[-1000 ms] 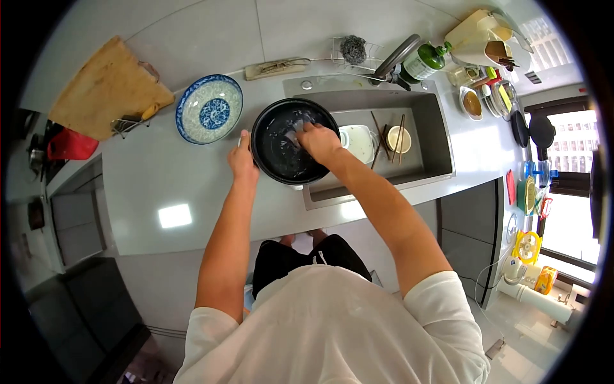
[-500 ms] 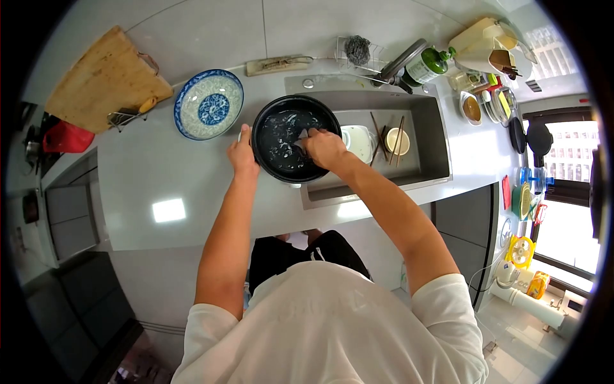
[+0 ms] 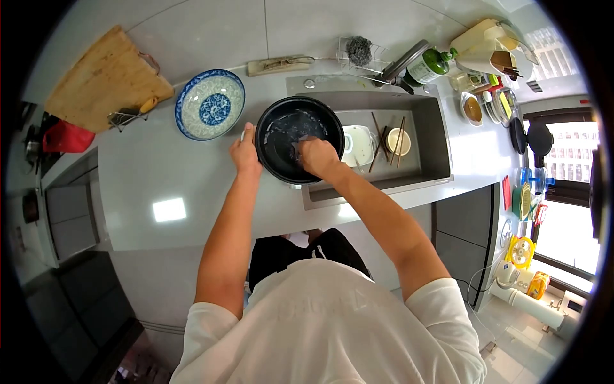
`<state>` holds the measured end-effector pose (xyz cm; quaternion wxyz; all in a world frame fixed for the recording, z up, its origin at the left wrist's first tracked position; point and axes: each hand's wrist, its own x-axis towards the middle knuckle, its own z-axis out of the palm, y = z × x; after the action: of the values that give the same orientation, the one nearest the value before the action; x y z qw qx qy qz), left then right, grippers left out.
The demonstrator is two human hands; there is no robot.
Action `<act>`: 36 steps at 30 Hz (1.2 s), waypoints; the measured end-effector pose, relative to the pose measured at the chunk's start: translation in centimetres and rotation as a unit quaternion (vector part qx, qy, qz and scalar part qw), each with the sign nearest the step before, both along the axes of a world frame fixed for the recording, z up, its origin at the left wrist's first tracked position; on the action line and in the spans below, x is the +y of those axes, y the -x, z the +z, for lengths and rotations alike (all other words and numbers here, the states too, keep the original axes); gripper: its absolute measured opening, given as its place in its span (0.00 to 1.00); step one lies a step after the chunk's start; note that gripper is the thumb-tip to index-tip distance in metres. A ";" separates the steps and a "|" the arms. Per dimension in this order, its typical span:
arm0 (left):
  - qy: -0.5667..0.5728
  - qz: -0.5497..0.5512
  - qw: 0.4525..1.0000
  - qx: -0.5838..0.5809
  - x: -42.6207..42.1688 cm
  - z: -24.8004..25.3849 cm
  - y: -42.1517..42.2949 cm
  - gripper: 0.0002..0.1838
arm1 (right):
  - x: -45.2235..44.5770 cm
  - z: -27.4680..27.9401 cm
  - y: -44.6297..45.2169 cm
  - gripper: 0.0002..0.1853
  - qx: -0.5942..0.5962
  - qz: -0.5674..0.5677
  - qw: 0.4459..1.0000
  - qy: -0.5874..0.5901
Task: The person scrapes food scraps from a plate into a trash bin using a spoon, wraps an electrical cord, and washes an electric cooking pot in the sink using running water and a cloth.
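Observation:
A round black pot [image 3: 271, 123] sits at the left end of the sink, partly over the counter, with wet streaks and suds inside. My left hand [image 3: 244, 153] is closed on the pot's left side, its thumb pointing up along a pale handle. Inside the pot, my right hand [image 3: 318, 157] is closed round a pale greyish cloth [image 3: 297, 151], pressed toward the bottom. The cloth is mostly hidden by my fingers. To the left of the pot lies a blue-and-white plate [image 3: 192, 115].
The sink [image 3: 425, 147] holds a white dish [image 3: 359, 144], a small cream bowl [image 3: 399, 142] and several chopsticks [image 3: 377, 150]. Behind it are the faucet [image 3: 406, 59], a green bottle [image 3: 428, 67] and a steel-wool scrubber [image 3: 359, 50]. A wooden board [image 3: 105, 83] leans at the left.
My right hand has moved down and slightly left inside the pot with the cloth. The pot and my left hand have shifted slightly right, and the froth inside looks thinner.

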<state>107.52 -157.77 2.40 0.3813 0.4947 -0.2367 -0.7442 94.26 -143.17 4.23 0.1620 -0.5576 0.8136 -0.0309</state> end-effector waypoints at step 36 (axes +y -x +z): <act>0.001 -0.029 1.000 0.001 0.8 0.6 0.2 0.14 | 1.2 0.3 -1.8 0.18 -0.025 0.071 0.993 0.086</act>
<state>107.35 -157.00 3.02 0.3602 0.4865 -0.2518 -0.7551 96.07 -141.98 4.52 0.1353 -0.6246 0.7622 -0.1034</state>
